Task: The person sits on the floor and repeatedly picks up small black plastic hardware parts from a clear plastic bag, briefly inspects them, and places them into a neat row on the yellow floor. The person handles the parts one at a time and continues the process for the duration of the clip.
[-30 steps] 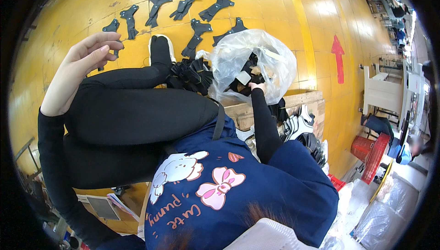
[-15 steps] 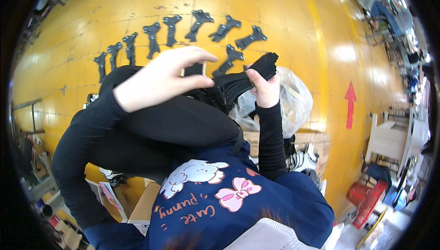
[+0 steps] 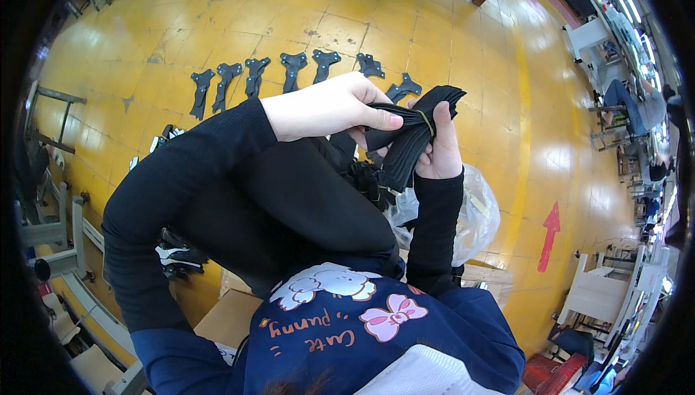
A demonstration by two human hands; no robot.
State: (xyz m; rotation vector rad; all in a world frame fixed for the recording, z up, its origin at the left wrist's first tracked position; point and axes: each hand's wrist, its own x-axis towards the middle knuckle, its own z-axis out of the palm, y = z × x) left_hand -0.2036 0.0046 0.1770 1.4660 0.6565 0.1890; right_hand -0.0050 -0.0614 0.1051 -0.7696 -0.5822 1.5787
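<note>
A thick bundle of black fabric strips (image 3: 407, 155) is held up between my hands, above my knees. A thin yellowish band (image 3: 427, 121) loops over the strips. My left hand (image 3: 340, 108) pinches the bundle's left side between thumb and fingers. At the other side, my right hand (image 3: 443, 153) is closed round the strips, thumb pointing up along them; some of its fingers are hidden behind the bundle. Beyond my hands, a row of black Y-shaped strap pieces (image 3: 293, 66) with small light studs lies on the yellow floor.
A clear plastic bag (image 3: 476, 214) stands beside my right forearm. More black items (image 3: 362, 178) lie below the bundle. An open cardboard box (image 3: 228, 315) is by my left side, near black-and-white items (image 3: 177, 254). A red arrow (image 3: 550, 236) marks the floor at right; a person (image 3: 637, 109) sits farther off.
My left hand has moved right from an open pose and now grips the bundle. The strips have turned in my right hand, and the yellowish band now shows. The view has shifted.
</note>
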